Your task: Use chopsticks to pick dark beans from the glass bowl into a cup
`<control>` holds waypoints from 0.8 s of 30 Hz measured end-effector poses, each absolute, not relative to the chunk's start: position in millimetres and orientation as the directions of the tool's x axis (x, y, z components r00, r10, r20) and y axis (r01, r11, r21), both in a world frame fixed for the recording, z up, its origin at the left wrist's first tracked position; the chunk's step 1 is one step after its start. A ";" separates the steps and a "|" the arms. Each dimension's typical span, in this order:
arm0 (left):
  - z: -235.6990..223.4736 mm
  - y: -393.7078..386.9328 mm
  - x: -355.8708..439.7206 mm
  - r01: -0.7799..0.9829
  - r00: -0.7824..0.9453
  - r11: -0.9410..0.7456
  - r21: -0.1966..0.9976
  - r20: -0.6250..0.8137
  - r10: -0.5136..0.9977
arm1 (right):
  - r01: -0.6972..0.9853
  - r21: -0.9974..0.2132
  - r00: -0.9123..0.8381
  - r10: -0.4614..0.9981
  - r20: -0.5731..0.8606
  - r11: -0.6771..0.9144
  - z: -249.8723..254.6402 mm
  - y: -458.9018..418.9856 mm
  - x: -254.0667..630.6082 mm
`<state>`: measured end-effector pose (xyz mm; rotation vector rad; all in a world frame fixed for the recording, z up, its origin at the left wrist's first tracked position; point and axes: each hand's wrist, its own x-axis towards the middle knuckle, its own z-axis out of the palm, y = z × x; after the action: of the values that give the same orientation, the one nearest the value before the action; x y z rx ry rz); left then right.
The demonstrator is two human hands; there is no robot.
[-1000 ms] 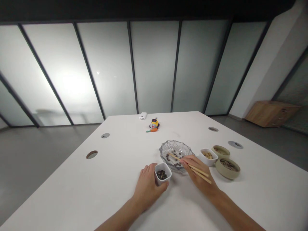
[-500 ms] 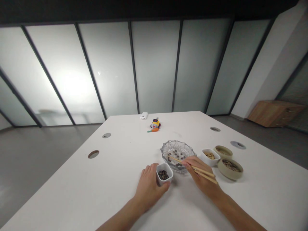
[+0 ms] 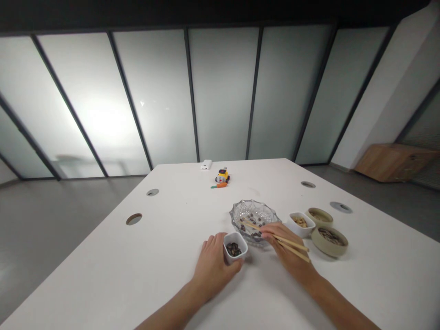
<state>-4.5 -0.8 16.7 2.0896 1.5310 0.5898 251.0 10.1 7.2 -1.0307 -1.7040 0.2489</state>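
Observation:
My left hand (image 3: 215, 262) is wrapped round a small white square cup (image 3: 242, 254), which holds dark seeds (image 3: 233, 249). In my right hand (image 3: 287, 252) is a pair of wooden chopsticks (image 3: 291, 247), their tips pointing left over a scalloped clear glass bowl (image 3: 237, 211). Several dark seeds lie scattered on the floor of that bowl. The glass bowl stands just beyond the white cup. Whether a seed sits between the chopstick tips is too small to tell. My right fingers hide part of the bowl's near right rim.
Right of my right hand stand a white dish (image 3: 308, 228) of pale brown pieces and two beige bowls, the nearer one (image 3: 330, 250) holding striped seeds. Farther back lie a toy carrot (image 3: 222, 185), a yellow toy car (image 3: 222, 176) and a white device (image 3: 206, 165). Round holes pierce the table.
Both hands, the cup and the bowl stay almost in place. The chopstick tips have shifted very slightly over the glass bowl.

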 end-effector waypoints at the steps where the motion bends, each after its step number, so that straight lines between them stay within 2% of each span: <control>1: 16.6 -0.8 -4.6 0.748 0.282 -0.260 0.610 0.062 0.957 | 0.515 -0.624 -0.049 0.747 0.663 0.588 7.2 10.7 251.4; 5: 16.4 -0.9 -5.2 0.750 0.281 -0.257 0.610 0.058 0.958 | 0.542 -0.638 -0.062 0.783 0.618 0.547 9.3 10.2 252.4; 12: 16.6 -2.1 -5.5 0.742 0.284 -0.263 0.617 0.065 0.956 | 0.527 -0.633 -0.095 0.780 0.618 0.567 10.8 5.9 250.0; 20: 16.0 -0.8 -6.6 0.744 0.282 -0.261 0.615 0.064 0.957 | 0.581 -0.576 -0.003 0.710 0.705 0.575 23.7 6.1 253.3; 22: 16.3 -1.0 -7.3 0.748 0.279 -0.255 0.613 0.059 0.959 | 0.571 -0.626 0.090 0.717 0.691 0.532 32.7 7.5 257.5; 24: 17.0 -1.7 -7.8 0.750 0.279 -0.254 0.610 0.055 0.959 | 0.434 -0.758 0.205 0.765 0.610 0.488 40.7 9.7 262.5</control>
<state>-7.8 -1.7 17.0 2.0830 1.5325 0.5869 262.5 9.7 40.7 -1.1274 -1.4239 0.3174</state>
